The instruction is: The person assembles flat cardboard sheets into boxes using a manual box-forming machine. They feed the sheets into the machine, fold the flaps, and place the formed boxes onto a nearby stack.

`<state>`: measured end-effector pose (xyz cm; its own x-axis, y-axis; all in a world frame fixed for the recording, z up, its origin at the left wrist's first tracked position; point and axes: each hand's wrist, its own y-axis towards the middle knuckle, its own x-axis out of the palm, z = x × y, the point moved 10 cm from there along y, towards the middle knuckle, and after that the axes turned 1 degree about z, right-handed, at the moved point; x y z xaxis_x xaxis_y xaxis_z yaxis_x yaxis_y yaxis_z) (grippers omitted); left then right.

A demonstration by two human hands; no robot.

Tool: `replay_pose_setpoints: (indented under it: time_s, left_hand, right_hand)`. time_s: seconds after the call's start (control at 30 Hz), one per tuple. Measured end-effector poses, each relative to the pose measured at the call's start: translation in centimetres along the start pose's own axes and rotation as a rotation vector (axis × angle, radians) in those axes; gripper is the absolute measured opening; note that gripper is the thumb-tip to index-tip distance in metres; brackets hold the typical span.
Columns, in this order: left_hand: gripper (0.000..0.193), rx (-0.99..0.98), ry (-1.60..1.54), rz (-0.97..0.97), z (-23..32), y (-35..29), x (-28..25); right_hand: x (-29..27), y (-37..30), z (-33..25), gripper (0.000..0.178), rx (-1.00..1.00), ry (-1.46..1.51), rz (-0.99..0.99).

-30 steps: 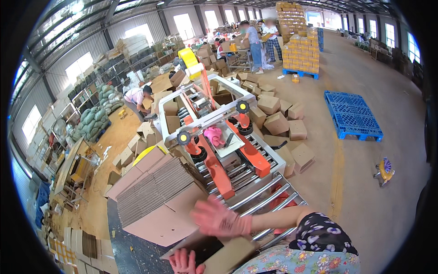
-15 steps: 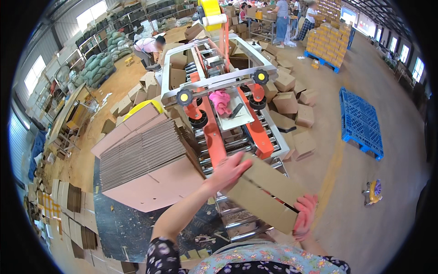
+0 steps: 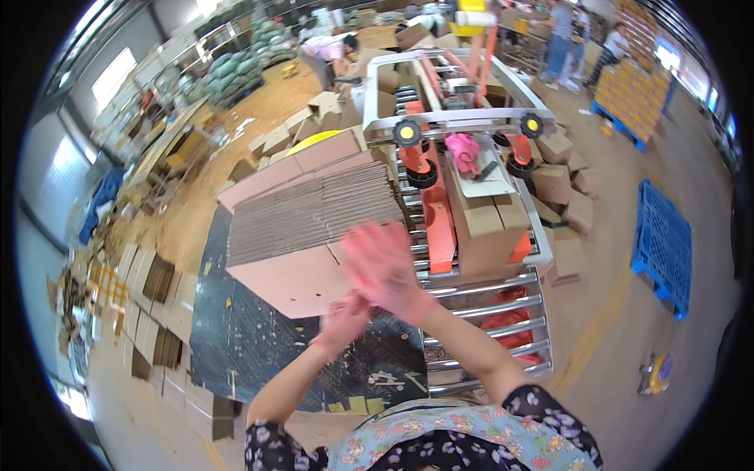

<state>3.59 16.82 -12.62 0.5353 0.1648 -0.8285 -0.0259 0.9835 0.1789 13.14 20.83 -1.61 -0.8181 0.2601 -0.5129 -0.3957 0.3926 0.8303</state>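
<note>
A stack of flattened cardboard boxes (image 3: pixel 314 212), standing on edge, is in front of me. My right hand (image 3: pixel 383 267), in a pinkish glove, is raised before the stack's near right corner. Its fingers are spread and blurred, and nothing shows in them. Just below is my left hand (image 3: pixel 344 320), close to the stack's lower front edge. Its fingertips are smeared and partly behind the right hand, so I cannot make out their grip. A folded cardboard box (image 3: pixel 491 235) sits on the rollers inside the box-sealing machine (image 3: pixel 440 224), between its orange side rails.
Metal rollers (image 3: pixel 487 314) run toward me, with something red beneath them. A dark tabletop (image 3: pixel 267 345) bears the stack. Boxes lie heaped beyond the machine. A blue pallet (image 3: pixel 661 243) is on the floor at right. A person (image 3: pixel 326 55) bends down at the back left.
Both hands have let go of the cardboard box, which now sits inside the machine. They have moved left to the flattened stack, and the view has shifted left.
</note>
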Motion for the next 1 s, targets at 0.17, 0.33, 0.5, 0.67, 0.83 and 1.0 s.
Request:
replay_pose_setpoints:
  time_s: [0.17, 0.33, 0.5, 0.67, 0.83, 1.0]
  left_hand:
    - [0.046, 0.148, 0.45, 0.42, -2.3, -5.1, -14.9]
    - [0.043, 0.08, 0.28, -0.016, -5.3, -4.2, -13.1]
    - [0.034, -0.28, 0.658, 0.119, -10.2, -2.2, -18.4]
    - [0.041, -0.105, 0.621, -0.283, 1.3, -8.2, -10.0]
    - [0.017, 0.567, 0.48, -0.318, 11.9, -13.9, -8.0]
    - [0.04, 0.261, -0.102, -0.574, 10.3, -15.8, -9.3]
  right_hand:
    - [9.6, 0.9, -4.6, 0.074, -0.208, -0.193, -0.412]
    - [3.7, -4.3, -9.2, 0.014, -0.279, 0.29, -0.105]
    - [-6.5, -4.5, -10.7, 0.017, -0.334, 0.736, -0.521]
    - [-8.3, -9.6, -12.6, 0.032, -0.181, 1.113, -1.23]
    - [-0.9, -11.7, -13.5, 0.024, 0.285, 1.167, -1.216]
    - [-12.6, -5.0, -11.9, 0.016, -0.326, 0.382, 0.086]
